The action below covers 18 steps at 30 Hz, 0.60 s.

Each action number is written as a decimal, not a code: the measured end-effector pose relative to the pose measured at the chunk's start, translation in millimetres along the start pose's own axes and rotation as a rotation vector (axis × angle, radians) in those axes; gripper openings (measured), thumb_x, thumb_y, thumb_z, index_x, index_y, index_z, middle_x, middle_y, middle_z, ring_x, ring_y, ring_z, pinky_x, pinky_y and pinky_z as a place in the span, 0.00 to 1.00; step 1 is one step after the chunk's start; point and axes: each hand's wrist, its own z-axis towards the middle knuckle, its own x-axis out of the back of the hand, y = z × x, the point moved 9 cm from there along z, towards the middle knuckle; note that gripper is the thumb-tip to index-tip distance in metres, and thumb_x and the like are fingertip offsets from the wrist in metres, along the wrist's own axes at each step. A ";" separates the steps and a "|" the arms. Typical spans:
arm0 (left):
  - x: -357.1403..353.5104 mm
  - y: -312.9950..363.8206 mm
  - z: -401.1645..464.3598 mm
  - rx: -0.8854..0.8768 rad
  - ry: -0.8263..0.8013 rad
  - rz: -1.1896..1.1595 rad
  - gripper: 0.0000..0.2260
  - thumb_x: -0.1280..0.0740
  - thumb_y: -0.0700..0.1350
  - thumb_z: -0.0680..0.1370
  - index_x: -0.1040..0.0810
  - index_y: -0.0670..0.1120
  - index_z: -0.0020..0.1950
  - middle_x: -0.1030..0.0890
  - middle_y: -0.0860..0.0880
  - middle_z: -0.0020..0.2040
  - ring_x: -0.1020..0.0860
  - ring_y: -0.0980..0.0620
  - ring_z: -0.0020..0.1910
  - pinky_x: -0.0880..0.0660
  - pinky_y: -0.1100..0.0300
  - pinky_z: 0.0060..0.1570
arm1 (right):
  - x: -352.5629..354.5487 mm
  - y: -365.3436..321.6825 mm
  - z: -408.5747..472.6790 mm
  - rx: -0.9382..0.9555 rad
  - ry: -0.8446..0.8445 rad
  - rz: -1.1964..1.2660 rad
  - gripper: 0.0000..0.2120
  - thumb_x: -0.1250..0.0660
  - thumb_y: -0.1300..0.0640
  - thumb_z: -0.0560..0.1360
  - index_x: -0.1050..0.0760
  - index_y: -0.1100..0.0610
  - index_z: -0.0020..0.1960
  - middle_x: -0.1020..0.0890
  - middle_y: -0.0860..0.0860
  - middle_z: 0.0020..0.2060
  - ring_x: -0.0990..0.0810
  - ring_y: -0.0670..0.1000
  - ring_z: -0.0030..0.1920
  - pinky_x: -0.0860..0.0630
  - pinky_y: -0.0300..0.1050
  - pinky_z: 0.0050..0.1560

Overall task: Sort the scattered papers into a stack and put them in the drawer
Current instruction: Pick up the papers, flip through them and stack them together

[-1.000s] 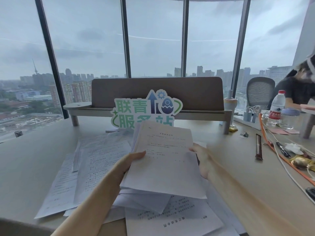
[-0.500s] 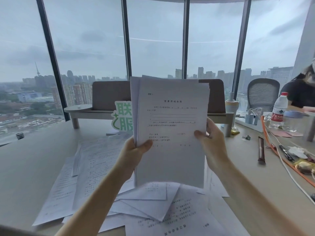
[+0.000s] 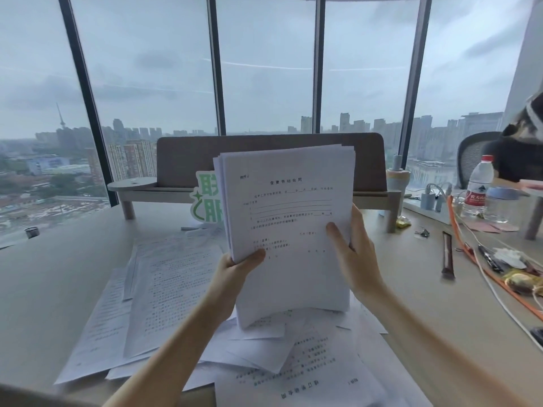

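Above the tabletop's middle, stack (image 3: 289,227): held upright, printed side toward the camera, its bottom edge resting on the loose sheets below.
Left hand (image 3: 235,268): grips the stack's lower left edge, thumb on the front page.
Right hand (image 3: 354,254): clamps the stack's right edge, thumb on the front, fingers behind.
Scattered papers (image 3: 164,292): spread flat and overlapping from the tabletop's middle toward its near edge, some lying upside down to the camera.
Green sign (image 3: 205,201): behind the stack, half hidden by it.
Shelf riser (image 3: 370,168): along the tabletop's far edge.
Water bottle (image 3: 477,186): upright near the far right corner.
Orange cable (image 3: 496,280): running along the right edge.
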 end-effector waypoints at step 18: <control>38.2 -43.4 22.1 0.355 0.030 0.089 0.09 0.31 0.44 0.78 0.20 0.41 0.56 0.15 0.39 0.51 0.18 0.38 0.48 0.19 0.46 0.45 | 28.1 106.8 -6.0 -0.470 -0.386 -1.078 0.26 0.52 0.40 0.84 0.27 0.56 0.67 0.22 0.59 0.64 0.24 0.60 0.63 0.28 0.50 0.57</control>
